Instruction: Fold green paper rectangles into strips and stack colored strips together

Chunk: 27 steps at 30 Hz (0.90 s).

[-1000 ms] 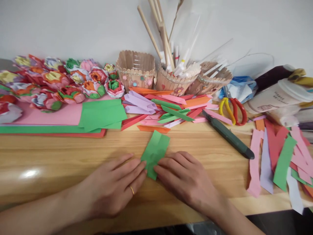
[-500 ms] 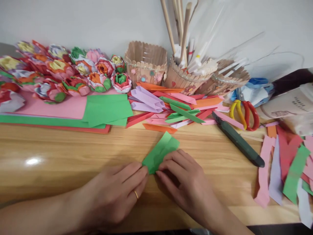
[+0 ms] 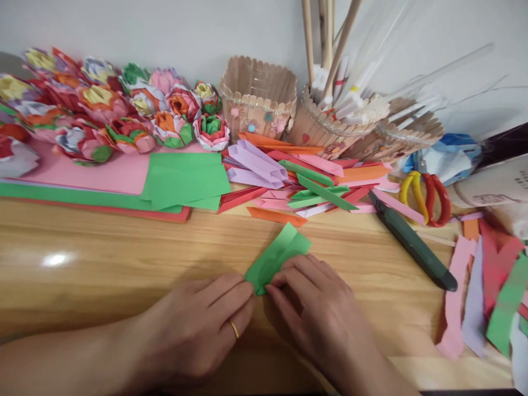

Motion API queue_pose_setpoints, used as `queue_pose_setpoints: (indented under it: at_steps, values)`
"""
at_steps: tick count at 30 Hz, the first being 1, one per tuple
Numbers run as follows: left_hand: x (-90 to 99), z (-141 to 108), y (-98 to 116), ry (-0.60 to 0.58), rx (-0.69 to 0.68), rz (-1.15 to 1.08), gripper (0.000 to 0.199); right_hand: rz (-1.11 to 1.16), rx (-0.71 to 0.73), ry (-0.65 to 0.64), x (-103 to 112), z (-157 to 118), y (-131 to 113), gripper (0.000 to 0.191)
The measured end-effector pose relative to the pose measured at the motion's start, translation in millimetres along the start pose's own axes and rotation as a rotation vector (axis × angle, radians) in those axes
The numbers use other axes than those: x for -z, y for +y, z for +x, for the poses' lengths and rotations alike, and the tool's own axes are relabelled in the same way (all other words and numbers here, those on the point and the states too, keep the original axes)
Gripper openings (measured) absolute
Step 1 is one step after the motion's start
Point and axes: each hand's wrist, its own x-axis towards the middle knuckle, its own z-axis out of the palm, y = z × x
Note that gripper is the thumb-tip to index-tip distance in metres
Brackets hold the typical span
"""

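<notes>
A small piece of green paper (image 3: 275, 256) with a lengthwise crease lies tilted on the wooden table between my hands. My left hand (image 3: 206, 324), with a gold ring on one finger, pinches its near left corner. Thumb and fingers of my right hand (image 3: 319, 302) close on its near right edge, and the fingertips cover part of that side. Beyond the paper lies a heap of folded paper strips (image 3: 289, 179) in orange, purple, pink, green and red. Several green paper sheets (image 3: 185, 181) rest to the left of that heap.
Folded paper flowers (image 3: 99, 110) crowd the back left on pink sheets. Decorated wooden-stick baskets (image 3: 258, 110) stand along the wall, two holding sticks and tubes. A dark utility knife (image 3: 412, 242), scissors (image 3: 437, 201), a cup (image 3: 495, 181) and paper scraps (image 3: 457, 297) lie at right.
The view has shifted slightly, so most things appear a little farther right. Both hands keep their hold on the green paper, which looks almost the same.
</notes>
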Motion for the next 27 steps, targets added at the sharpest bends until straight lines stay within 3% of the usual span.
queue_pose_setpoints:
  at_steps: [12, 17, 23, 27]
  values:
    - [-8.3, 2, 1, -0.136, 0.096, -0.049, 0.023, 0.016, -0.033, -0.019, -1, 1, 2, 0.013]
    - [-6.7, 3, -2, -0.084, 0.061, -0.073, 0.026, 0.051, -0.06, -0.029, -1, 0, 6, 0.008]
    - [-10.0, 0, 0, -0.116, 0.079, -0.08, 0.021, 0.068, -0.036, -0.023, -1, 3, 9, 0.01]
    - [-4.7, 3, -3, -0.023, 0.016, -0.008, 0.027, 0.029, 0.109, -0.011, 4, -1, 12, 0.016]
